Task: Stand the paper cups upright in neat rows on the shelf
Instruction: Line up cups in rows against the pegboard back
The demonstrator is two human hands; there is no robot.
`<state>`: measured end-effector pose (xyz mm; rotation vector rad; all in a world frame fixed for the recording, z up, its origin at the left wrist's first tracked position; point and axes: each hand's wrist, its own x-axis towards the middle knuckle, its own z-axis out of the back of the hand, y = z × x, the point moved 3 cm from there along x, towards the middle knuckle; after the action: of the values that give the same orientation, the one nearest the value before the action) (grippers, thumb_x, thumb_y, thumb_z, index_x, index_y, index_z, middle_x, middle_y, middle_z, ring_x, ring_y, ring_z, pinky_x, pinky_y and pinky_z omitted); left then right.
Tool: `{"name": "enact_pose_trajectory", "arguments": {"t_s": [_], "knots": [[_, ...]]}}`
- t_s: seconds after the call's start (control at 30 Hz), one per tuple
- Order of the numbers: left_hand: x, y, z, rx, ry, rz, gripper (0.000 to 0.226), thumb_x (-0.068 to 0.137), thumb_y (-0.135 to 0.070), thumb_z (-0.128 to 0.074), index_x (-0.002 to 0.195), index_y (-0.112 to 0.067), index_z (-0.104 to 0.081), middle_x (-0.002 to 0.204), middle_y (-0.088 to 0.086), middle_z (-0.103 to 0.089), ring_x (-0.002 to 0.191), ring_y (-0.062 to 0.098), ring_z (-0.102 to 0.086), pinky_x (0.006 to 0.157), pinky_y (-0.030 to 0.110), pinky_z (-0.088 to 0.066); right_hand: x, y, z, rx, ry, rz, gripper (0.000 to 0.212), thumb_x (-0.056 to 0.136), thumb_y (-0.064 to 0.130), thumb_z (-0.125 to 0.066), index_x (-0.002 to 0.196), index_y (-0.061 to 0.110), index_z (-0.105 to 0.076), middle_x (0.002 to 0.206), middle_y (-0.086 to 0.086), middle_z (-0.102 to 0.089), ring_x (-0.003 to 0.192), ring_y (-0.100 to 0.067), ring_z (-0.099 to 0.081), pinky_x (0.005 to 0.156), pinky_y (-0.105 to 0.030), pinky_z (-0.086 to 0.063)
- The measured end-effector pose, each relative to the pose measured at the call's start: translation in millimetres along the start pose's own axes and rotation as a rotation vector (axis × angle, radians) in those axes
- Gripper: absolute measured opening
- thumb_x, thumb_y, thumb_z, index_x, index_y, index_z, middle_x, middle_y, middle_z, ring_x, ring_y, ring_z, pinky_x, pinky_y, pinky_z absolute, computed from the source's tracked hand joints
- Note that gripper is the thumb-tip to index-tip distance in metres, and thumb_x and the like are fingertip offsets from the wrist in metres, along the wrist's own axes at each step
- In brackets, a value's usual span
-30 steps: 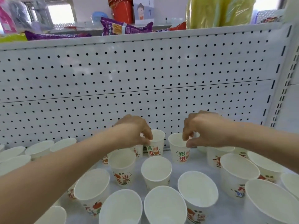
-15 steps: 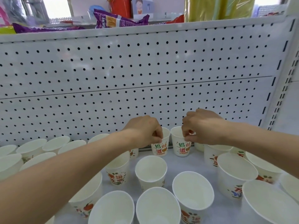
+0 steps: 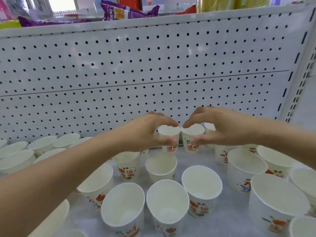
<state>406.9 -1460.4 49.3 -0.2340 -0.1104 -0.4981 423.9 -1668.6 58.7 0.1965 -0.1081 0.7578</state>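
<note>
Where their rims touch, hands (image 3: 143, 134) (image 3: 222, 129) grip two cups (image 3: 168, 132) (image 3: 192, 132).

Head camera looks down, close over shelf (image 3: 222, 223).

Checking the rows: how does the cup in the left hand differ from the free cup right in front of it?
The held cup is gripped by the left hand at the pegboard; the free cup stands untouched one row nearer. The held cup shows red print; the free cup faces mostly plain white. Both are upright, mouths up.
</note>
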Motion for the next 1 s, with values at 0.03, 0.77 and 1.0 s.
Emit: {"name": "enact_pose_trajectory", "arguments": {"t_s": [0.03, 0.77, 1.0], "knots": [[-14, 0, 2, -0.047, 0.062, -0.015, 0.06, 0.073, -0.072, -0.058, 0.129, -0.059, -0.041, 0.133, -0.032, -0.043, 0.113, -0.012, -0.035, 0.093, 0.023, -0.034, -13, 8, 3, 0.121, 0.072, 0.033, 0.056, 0.065, 0.079, -0.058, 0.117, 0.061, -0.049, 0.122, 0.036, -0.046, 0.114, 0.012, -0.043, 0.089, -0.023, -0.039], [-11, 2, -16, -0.235, 0.237, 0.028, 0.064, 0.075, -0.028, -0.081, 0.131, -0.04, -0.052, 0.124, -0.027, -0.054, 0.11, -0.005, -0.052, 0.094, 0.016, -0.043, -19, 16, -20, 0.014, 0.14, -0.051, 0.061, 0.072, 0.052, -0.073, 0.125, 0.045, -0.044, 0.094, 0.032, -0.045, 0.091, 0.005, -0.047, 0.071, -0.011, -0.034], [-10, -13, -20, 0.167, 0.007, 0.219, 0.097, 0.052, -0.092, -0.052, 0.125, -0.028, -0.051, 0.108, -0.014, -0.06, 0.091, 0.01, -0.054, 0.075, 0.03, -0.044, -17, 11, -18, -0.346, 0.025, -0.156, 0.082, 0.064, 0.086, -0.044, 0.124, 0.03, -0.046, 0.106, 0.012, -0.062, 0.092, -0.013, -0.053, 0.08, -0.034, -0.037]]}}
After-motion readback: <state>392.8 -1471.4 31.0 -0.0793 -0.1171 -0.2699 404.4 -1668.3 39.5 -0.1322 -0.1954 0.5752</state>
